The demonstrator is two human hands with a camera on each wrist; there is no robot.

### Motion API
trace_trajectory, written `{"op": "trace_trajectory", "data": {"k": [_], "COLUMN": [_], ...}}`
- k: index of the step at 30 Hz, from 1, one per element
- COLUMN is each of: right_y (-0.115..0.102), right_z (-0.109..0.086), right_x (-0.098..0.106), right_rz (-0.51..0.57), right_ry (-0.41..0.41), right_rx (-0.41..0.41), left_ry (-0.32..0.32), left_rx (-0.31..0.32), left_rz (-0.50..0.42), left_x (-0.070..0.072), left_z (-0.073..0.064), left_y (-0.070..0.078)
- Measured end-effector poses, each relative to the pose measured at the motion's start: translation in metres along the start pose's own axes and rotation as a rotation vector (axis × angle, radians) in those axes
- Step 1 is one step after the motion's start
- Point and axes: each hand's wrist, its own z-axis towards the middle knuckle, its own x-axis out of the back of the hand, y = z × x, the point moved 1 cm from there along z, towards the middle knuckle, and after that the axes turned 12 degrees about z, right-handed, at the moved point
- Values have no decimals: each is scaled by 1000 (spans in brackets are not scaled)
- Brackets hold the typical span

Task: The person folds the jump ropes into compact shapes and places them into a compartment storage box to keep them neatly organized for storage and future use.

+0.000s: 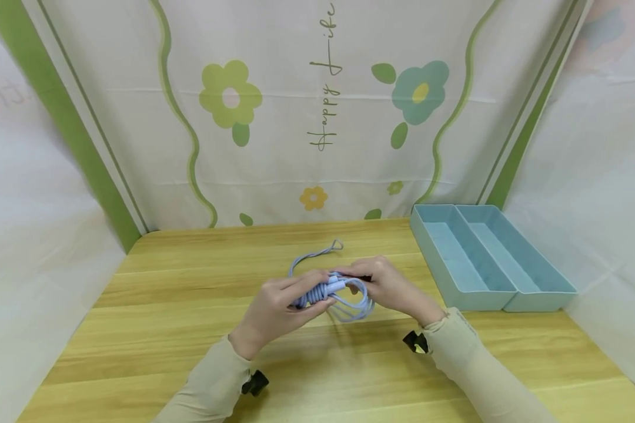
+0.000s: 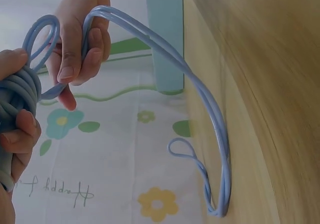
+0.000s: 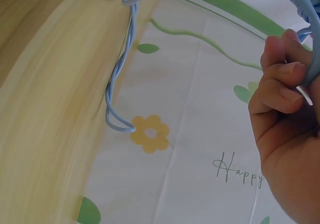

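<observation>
Blue cord (image 1: 317, 293), held over the surface (image 1: 180, 335); both hands engaged, tail (image 1: 317, 254) loose.
Head view: left hand (image 1: 277, 302) grips the wrapped coil, right hand (image 1: 391, 288) holds cord beside it. Left wrist view: right hand pinches cord between thumb and fingers; a weak pinch could let wraps slacken. Right wrist view: looped tail unheld; tail contact with surface cannot be told; twisted strands could snag if pulled.

One cord (image 1: 336, 286), two hands (image 1: 279, 304), two sleeves (image 1: 211, 373), two black wrist devices (image 1: 256, 383), two blue compartments (image 1: 457, 252), one tabletop (image 1: 174, 317)
</observation>
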Motion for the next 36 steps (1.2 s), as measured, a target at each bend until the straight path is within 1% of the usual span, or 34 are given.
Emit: {"op": "trace_trajectory", "data": {"k": [3, 6, 10, 12, 17, 20, 22, 23, 24, 26, 30, 33, 36], "right_y": [-1, -2, -4, -5, -5, -4, -4, -4, -4, -3, 1, 3, 4], "right_z": [2, 3, 4, 4, 6, 6, 6, 6, 6, 5, 3, 2, 2], "right_x": [-2, -3, -6, -8, -12, -13, -13, -13, -13, -13, -12, -11, -12], "right_rz": [29, 35, 24, 14, -39, -76, -100, -109, -105, -74, 57, 97, 109], "right_ry": [19, 45, 70, 75, 89, 113, 139, 159, 186, 252, 389, 427, 438], "right_rx": [30, 56, 61, 51, 56, 67, 57, 42, 5, -89, -283, -337, -349], "left_ry": [50, 100, 146, 158, 188, 205, 212, 214, 216, 214, 185, 164, 164], "left_rx": [25, 65, 114, 127, 153, 165, 166, 165, 161, 149, 110, 94, 95], "left_rz": [-31, -28, -18, -12, 31, 54, 70, 74, 77, 83, 87, 85, 82], "left_x": [3, 6, 8, 8, 8, 8, 7, 7, 6, 5, 2, 0, -1], "left_z": [2, 4, 3, 3, 1, -1, -1, -2, -2, -3, -5, -5, -6], "left_y": [-1, -4, -7, -9, -11, -13, -14, -15, -15, -15, -15, -13, -13]}}
